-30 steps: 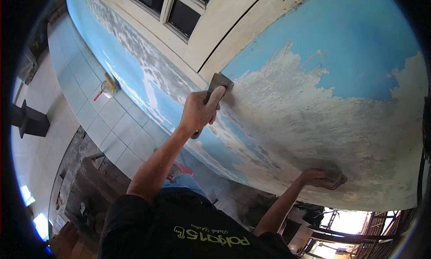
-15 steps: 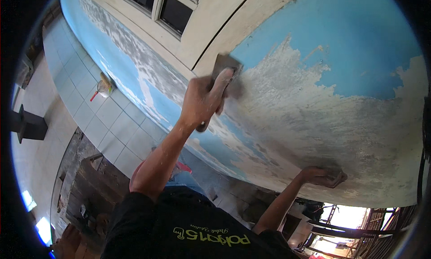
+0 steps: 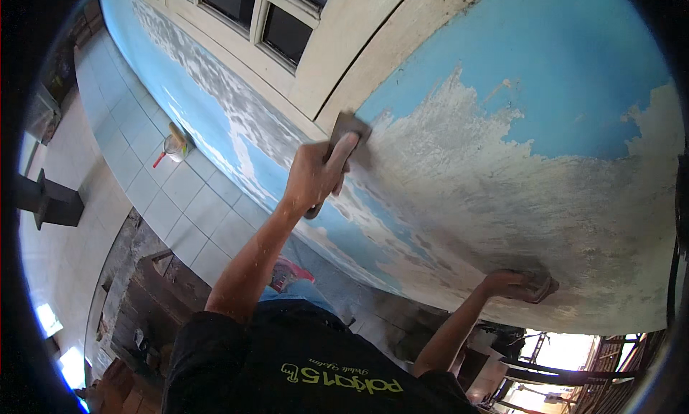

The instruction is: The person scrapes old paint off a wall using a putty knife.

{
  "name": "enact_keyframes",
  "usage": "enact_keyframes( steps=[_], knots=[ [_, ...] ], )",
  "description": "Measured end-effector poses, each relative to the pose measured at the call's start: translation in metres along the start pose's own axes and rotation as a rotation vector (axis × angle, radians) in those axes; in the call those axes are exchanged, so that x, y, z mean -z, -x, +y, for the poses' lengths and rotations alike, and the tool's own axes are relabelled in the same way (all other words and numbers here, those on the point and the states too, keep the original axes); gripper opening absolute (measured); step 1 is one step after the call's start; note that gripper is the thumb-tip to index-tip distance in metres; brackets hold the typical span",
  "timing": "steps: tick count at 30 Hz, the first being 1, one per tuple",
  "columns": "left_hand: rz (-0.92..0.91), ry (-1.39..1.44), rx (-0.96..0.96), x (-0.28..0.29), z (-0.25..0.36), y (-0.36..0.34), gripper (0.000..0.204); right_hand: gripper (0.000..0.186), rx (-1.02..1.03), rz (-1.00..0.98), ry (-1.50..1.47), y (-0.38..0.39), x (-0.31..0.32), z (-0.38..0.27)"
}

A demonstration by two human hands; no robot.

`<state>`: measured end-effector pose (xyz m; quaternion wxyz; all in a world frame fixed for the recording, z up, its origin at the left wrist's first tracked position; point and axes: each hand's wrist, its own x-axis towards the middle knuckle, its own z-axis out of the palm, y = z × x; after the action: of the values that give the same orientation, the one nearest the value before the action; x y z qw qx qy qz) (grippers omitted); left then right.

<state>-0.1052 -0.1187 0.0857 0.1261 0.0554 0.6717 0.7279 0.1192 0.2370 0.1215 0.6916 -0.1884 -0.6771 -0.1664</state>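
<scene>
Against the patchy wall (image 3: 445,177), just beside the lower corner of a cream wooden frame (image 3: 373,62) with dark panes, was a flat-bladed scraper (image 3: 347,127). The person's left hand (image 3: 312,173) was clamped round it, thumb laid along the blade and the handle's end jutting out below the fist. Farther right and lower, the right hand (image 3: 518,285) was set against a grey-white stretch of the same wall, its fingers close together and bent; whether it gripped anything could not be told. Blue paint (image 3: 574,77) covered the upper right of the wall, with a ragged edge where the pale area met it. Near the foot of the wall, on pale floor tiles (image 3: 179,191), stood a small container (image 3: 176,151) beside a red-handled tool (image 3: 159,160).
</scene>
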Motion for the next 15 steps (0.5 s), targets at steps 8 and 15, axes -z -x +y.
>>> enact_keyframes(
  steps=[8,15],
  knots=[
    [-0.019,0.057,-0.138,-0.003,0.021,-0.008,0.061,0.060,0.074,0.055,0.096,-0.006,-0.002,-0.003],
    [-0.035,0.030,-0.109,-0.002,0.006,0.001,0.059,0.057,0.026,0.045,0.018,-0.005,0.005,0.003]
  ],
)
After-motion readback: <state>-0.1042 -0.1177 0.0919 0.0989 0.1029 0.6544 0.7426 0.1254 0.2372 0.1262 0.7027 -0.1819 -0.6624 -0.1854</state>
